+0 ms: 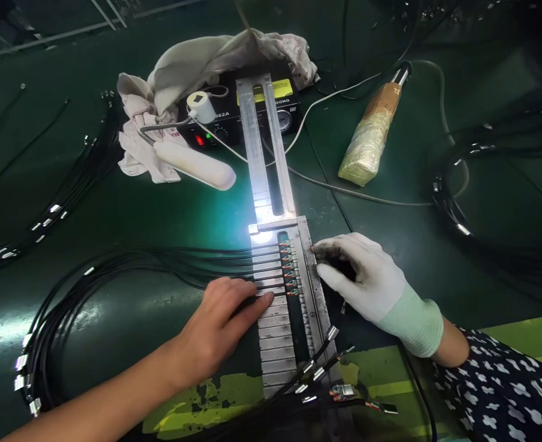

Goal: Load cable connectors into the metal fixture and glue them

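Note:
My bare left hand (227, 313) pinches a black cable (280, 294) between thumb and fingers at a slotted metal fixture (276, 350). Several more black cables (224, 250) lie side by side in the slots above it. Their stripped ends, with small coloured wires and metal connectors (291, 266), point right toward a raised metal rail (314, 294). On the rail's right side, the fingertips of my gloved right hand (367, 279) rest against its edge. Thumb and forefinger are apart there, with nothing visible between them.
A black control box (234, 132) with a cloth (197, 58) over it stands behind the fixture. Beside it are a white wand-like tool (194, 164) and a wrapped handle (367, 138). Cable bundles (52, 325) lie left and right; loose connector ends (344, 391) lie in front.

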{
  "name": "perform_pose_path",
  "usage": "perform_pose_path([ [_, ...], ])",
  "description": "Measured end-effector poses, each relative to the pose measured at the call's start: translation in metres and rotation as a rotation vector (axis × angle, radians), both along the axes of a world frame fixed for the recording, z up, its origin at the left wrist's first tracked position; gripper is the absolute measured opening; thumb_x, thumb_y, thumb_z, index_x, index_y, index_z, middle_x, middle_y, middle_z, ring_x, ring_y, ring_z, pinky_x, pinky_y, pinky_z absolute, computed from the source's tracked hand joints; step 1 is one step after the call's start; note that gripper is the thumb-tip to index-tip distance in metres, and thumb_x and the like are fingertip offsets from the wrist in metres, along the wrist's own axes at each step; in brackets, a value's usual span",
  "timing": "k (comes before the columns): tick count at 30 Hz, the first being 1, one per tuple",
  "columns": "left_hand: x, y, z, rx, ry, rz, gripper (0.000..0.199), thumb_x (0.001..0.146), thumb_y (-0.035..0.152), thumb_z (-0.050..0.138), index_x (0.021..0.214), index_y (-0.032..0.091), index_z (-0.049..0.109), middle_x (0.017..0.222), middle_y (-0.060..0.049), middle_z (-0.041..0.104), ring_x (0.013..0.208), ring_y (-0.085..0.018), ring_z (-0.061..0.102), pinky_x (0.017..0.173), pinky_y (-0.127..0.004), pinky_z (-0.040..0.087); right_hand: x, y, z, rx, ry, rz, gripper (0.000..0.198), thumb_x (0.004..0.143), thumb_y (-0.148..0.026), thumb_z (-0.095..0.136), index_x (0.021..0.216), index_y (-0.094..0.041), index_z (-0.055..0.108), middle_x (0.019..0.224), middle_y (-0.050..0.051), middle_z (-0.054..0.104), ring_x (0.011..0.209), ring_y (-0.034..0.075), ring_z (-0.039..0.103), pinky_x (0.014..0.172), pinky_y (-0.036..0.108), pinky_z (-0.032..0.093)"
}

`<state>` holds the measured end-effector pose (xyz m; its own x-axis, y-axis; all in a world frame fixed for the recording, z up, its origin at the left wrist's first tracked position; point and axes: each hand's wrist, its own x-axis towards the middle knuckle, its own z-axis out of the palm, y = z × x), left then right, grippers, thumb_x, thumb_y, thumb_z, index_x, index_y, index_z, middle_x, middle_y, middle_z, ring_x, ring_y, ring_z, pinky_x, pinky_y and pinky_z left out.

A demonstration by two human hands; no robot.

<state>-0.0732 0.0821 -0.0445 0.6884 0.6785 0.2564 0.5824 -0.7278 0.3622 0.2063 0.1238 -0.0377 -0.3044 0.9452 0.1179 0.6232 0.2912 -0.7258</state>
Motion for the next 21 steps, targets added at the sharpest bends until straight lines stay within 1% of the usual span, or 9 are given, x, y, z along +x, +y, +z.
perform_pose_path([
  [2, -0.002, -0.006, 0.0, 0.067, 0.062, 0.023, 0.041, 0.093, 0.004, 0.046, 0.133, 0.012, 0.053, 0.103, -0.01, 0.057, 0.096, -0.021, 0.05, 0.084, -0.037, 0.039, 0.001, 0.0, 0.0, -0.006, 0.002, 0.011, 0.016, 0.09, -0.023, 0.061, 0.106, -0.025, 0.063, 0.096, -0.002, 0.066, 0.091, 0.018, 0.059, 0.08, 0.032, 0.048],
  [4, -0.002, -0.01, 0.0, 0.07, 0.12, 0.011, 0.044, 0.093, 0.002, 0.043, 0.136, 0.009, 0.049, 0.098, -0.01, 0.058, 0.09, -0.02, 0.049, 0.077, -0.035, 0.04, 0.001, 0.001, 0.0, -0.011, -0.008, 0.015, 0.016, 0.09, -0.023, 0.061, 0.106, -0.025, 0.063, 0.097, -0.001, 0.067, 0.091, 0.018, 0.059, 0.081, 0.033, 0.048],
  [6, 0.002, -0.009, 0.002, 0.077, 0.139, -0.011, 0.042, 0.093, 0.004, 0.042, 0.134, 0.007, 0.049, 0.092, -0.009, 0.059, 0.084, -0.019, 0.049, 0.071, -0.033, 0.04, -0.001, 0.003, 0.001, -0.01, -0.027, -0.002, 0.016, 0.089, -0.024, 0.062, 0.105, -0.026, 0.064, 0.096, -0.001, 0.067, 0.091, 0.019, 0.06, 0.08, 0.034, 0.048],
  [9, 0.012, -0.001, 0.007, 0.122, 0.146, -0.021, 0.032, 0.094, 0.009, 0.044, 0.123, 0.01, 0.055, 0.085, -0.007, 0.059, 0.077, -0.018, 0.047, 0.064, -0.032, 0.037, -0.009, 0.009, 0.003, -0.019, -0.119, -0.046, 0.017, 0.086, -0.035, 0.066, 0.099, -0.025, 0.063, 0.085, -0.001, 0.066, 0.083, 0.019, 0.06, 0.072, 0.032, 0.046],
  [12, 0.023, 0.007, 0.01, 0.163, 0.222, -0.063, 0.035, 0.095, 0.011, 0.042, 0.128, 0.016, 0.053, 0.081, -0.004, 0.055, 0.071, -0.018, 0.043, 0.063, -0.032, 0.033, -0.023, 0.014, 0.006, -0.03, -0.284, -0.104, 0.028, 0.082, -0.045, 0.068, 0.097, -0.023, 0.061, 0.074, 0.0, 0.061, 0.071, 0.02, 0.057, 0.063, 0.03, 0.04],
  [15, 0.03, 0.009, 0.008, 0.159, 0.283, -0.082, 0.04, 0.095, 0.011, 0.041, 0.133, 0.019, 0.049, 0.081, -0.004, 0.052, 0.072, -0.018, 0.041, 0.065, -0.032, 0.032, -0.033, 0.018, 0.007, 0.006, -0.343, -0.098, 0.025, 0.085, -0.039, 0.062, 0.105, -0.023, 0.061, 0.071, 0.0, 0.059, 0.067, 0.02, 0.055, 0.063, 0.03, 0.037],
  [17, 0.031, 0.009, 0.006, 0.147, 0.274, -0.061, 0.039, 0.094, 0.01, 0.042, 0.131, 0.019, 0.05, 0.084, -0.005, 0.052, 0.074, -0.019, 0.041, 0.065, -0.033, 0.031, -0.037, 0.018, 0.006, 0.032, -0.341, -0.076, 0.02, 0.09, -0.034, 0.056, 0.106, -0.024, 0.062, 0.07, -0.001, 0.059, 0.068, 0.02, 0.056, 0.065, 0.029, 0.036],
  [21, 0.033, 0.008, 0.001, 0.123, 0.272, -0.014, 0.036, 0.092, 0.01, 0.043, 0.126, 0.019, 0.052, 0.087, -0.006, 0.053, 0.076, -0.02, 0.043, 0.067, -0.033, 0.033, -0.039, 0.015, 0.001, 0.08, -0.336, -0.093, 0.017, 0.094, -0.032, 0.05, 0.103, -0.026, 0.063, 0.071, -0.001, 0.06, 0.072, 0.019, 0.059, 0.067, 0.028, 0.038],
])
